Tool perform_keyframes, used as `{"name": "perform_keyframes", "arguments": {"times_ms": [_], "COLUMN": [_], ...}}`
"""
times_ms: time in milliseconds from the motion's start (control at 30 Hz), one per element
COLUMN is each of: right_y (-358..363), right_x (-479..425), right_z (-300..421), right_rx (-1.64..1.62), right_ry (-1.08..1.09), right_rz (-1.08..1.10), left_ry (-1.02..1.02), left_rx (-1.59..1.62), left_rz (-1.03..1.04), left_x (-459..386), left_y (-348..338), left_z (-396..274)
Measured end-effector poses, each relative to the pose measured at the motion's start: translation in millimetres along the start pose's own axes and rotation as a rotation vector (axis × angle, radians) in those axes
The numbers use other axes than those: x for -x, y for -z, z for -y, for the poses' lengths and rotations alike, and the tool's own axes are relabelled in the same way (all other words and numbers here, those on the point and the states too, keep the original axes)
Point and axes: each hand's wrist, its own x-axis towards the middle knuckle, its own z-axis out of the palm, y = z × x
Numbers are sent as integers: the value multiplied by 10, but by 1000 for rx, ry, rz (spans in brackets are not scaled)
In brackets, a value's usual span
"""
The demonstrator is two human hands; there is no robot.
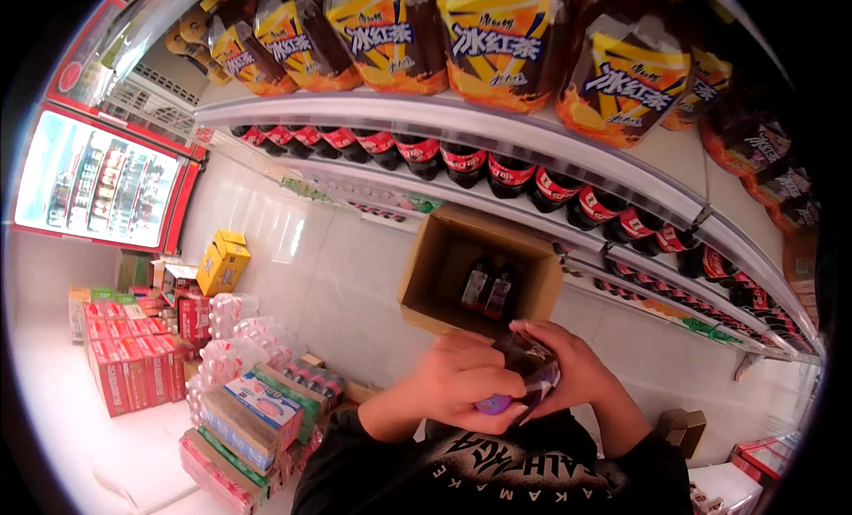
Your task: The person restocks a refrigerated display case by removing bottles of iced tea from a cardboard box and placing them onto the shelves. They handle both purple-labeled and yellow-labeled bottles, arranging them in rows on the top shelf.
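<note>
Between my hands, close to my chest, is a plastic drink bottle point(530, 363) with dark liquid and a purple cap. My left hand point(459, 376) has its fingers curled around the cap end. Around the bottle's body is my right hand point(574, 363), thumb and fingers on either side. Part of the bottle is hidden by my fingers. Just beyond my hands stands an open cardboard box point(432, 275) on the floor. Down inside it are two dark labelled bottles point(487, 288), toward its right side.
A curved store shelf point(466, 112) crosses ahead, bearing large tea bottles point(499, 45) above cola bottles point(464, 161). Stacked drink cartons point(136, 368) and shrink-wrapped packs point(229, 315) crowd the left, near a yellow carton point(223, 262). A lit glass-door fridge point(100, 182) stands behind them.
</note>
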Motion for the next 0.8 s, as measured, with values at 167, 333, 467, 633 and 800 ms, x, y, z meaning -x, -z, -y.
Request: {"name": "perform_keyframes", "arguments": {"times_ms": [167,333,467,633,800], "right_y": [76,170,47,268,1051], "right_x": [435,844,1083,1410,1580], "right_z": [121,213,220,49,191], "right_rx": [-290,-645,-863,-854,-719], "right_ry": [-85,-209,-224,-66,-48], "right_rz": [-107,-285,-680,-1004,-1012], "left_ry": [92,27,100,182,418], "left_rx": [309,429,433,327,252], "left_rz": [27,291,288,318,479], "left_x": [-248,-672,-1055,-1158,-1232], "left_y": [-328,-708,-1097,-1453,-2016], "left_z": [71,167,323,359,105]}}
